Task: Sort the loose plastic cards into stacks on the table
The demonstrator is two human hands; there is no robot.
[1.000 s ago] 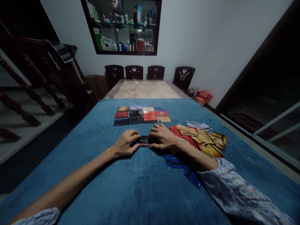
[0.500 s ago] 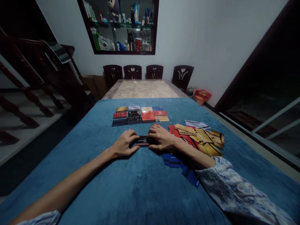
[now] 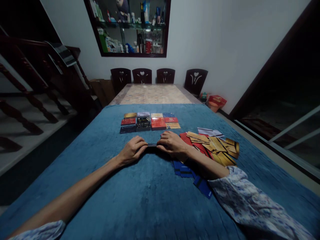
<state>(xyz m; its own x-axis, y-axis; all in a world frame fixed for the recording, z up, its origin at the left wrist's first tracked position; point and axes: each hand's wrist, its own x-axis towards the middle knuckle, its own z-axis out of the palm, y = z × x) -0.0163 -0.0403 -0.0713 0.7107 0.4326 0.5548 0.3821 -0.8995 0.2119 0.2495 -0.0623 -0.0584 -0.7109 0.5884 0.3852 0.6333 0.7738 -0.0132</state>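
Observation:
My left hand (image 3: 132, 150) and my right hand (image 3: 172, 144) grip the two ends of a small stack of black cards (image 3: 151, 145), held edge-on just above the blue cloth (image 3: 140, 196). Beyond them lie sorted cards in neat rows (image 3: 150, 120), red, black, gold and blue. A loose heap of gold and red cards (image 3: 212, 146) lies under and to the right of my right forearm. Several blue cards (image 3: 190, 171) are scattered beside that forearm.
The cloth covers the near part of a long marble-topped table (image 3: 153, 94). Dark chairs (image 3: 142, 76) stand at its far end below a wall cabinet (image 3: 131, 26). A wooden staircase (image 3: 32, 83) rises at the left, and a glass door is at the right.
The black stack, lying flat between my hands before, is now tipped up on edge and squeezed together. Both hands have shifted slightly away from me.

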